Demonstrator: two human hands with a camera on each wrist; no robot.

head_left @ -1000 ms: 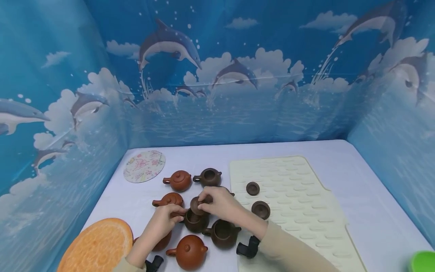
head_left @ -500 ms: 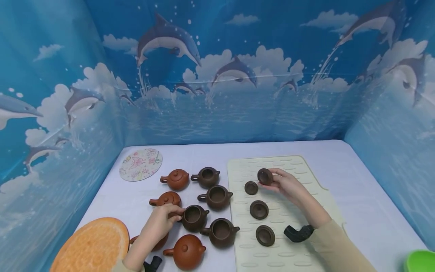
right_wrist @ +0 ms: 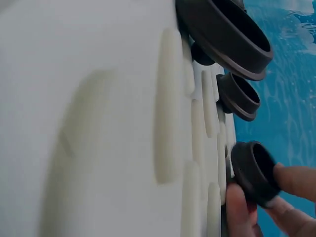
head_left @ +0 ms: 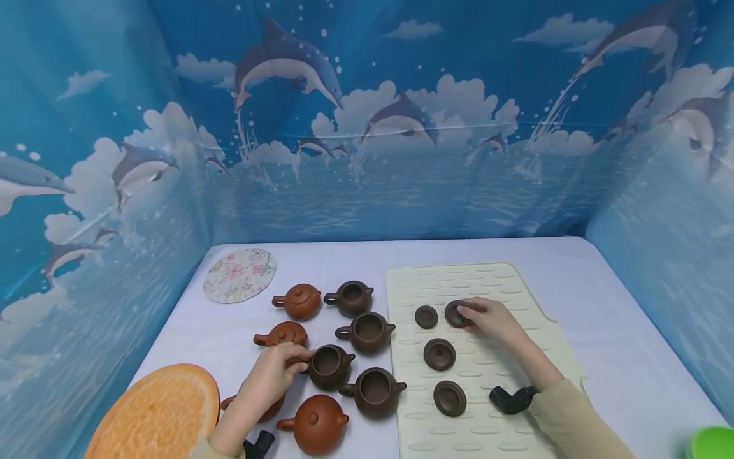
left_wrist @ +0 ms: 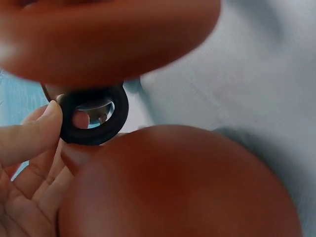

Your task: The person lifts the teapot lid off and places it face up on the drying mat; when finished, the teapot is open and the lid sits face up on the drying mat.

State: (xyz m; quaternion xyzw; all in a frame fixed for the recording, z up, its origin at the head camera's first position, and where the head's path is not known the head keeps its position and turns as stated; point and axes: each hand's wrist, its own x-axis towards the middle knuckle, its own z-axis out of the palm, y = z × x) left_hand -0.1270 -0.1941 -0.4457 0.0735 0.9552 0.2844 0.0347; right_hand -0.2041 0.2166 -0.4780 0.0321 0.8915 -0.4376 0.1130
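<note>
Over the last half second, the right hand [head_left: 493, 322] has lowered the dark lid [head_left: 457, 312], hollow side up, to the far part of the pale mat [head_left: 487, 280], just right of the smallest lid [head_left: 426, 317]; its grip pinches the edge, and full contact with the mat is unclear. The left hand [head_left: 278, 371] keeps its grip on the handle of the open dark teapot [head_left: 329, 381]. All four dark pots being lidless, uncovering them seems done.
</note>
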